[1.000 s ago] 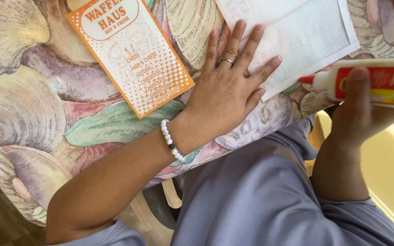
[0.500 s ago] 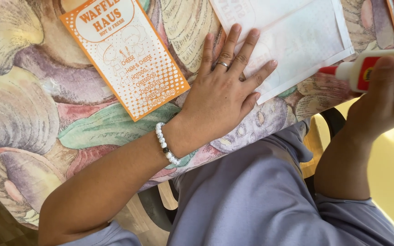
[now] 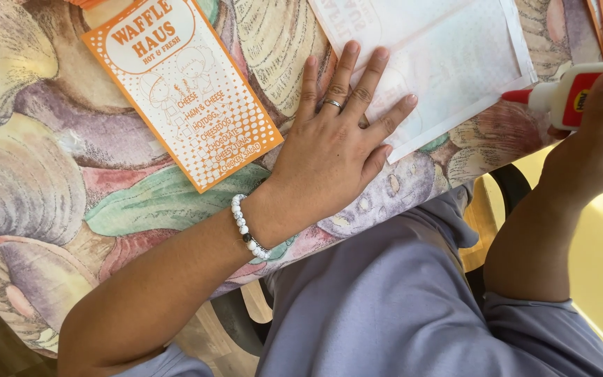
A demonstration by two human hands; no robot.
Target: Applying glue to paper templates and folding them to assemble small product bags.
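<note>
Here the glue bottle [image 3: 584, 94] sits inside the right hand [image 3: 598, 150] grip.

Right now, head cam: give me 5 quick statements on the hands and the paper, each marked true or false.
1. The left hand lies flat, fingers spread, on the white sheet. True.
2. The right hand is empty. False: it holds a glue bottle with a red tip.
3. The orange card lies under the left hand. False: it lies beside that hand, uncovered, on the shell-patterned tablecloth.
4. The left wrist carries a beaded bracelet. True.
5. The bottle tip is pressed into the middle of the white sheet. False: it points toward the sheet's right edge, near the lower corner; contact cannot be told.
</note>
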